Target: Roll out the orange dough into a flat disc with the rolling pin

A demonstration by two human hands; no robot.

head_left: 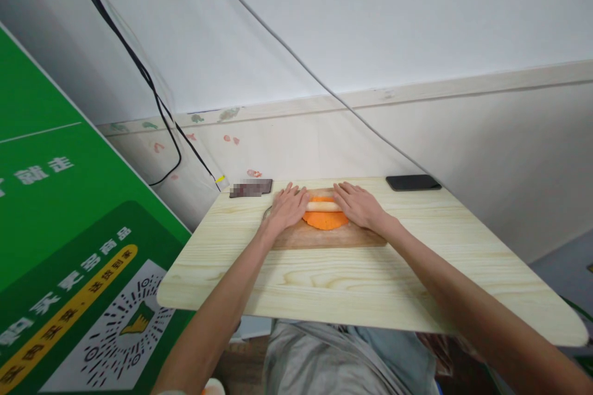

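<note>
Filling the left side at nine o'clock, with the orange sheet [325,221] as dial centre and the wall at twelve, stands one flat green panel [41,197] with pale printed lettering. At ten o'clock hang at least two slender black cables [146,74]. Next spreads one counter [315,287] with pale, streaked wood grain and rounded corners. One dark, flat rectangular slab [252,187], partly pixelated, lies on it at ten o'clock. One left hand [290,205] rests over the left end of the rolling pin [323,206], fingers extended and close together. One rectangular wooden board [328,239] carries the single thin, round-edged orange sheet; one smooth, pale cylindrical pin lies across it. One right hand [359,202] covers the pin's right end, fingers extended and slightly parted. At two o'clock lies one glossy black phone [413,182] with rounded corners.
</note>
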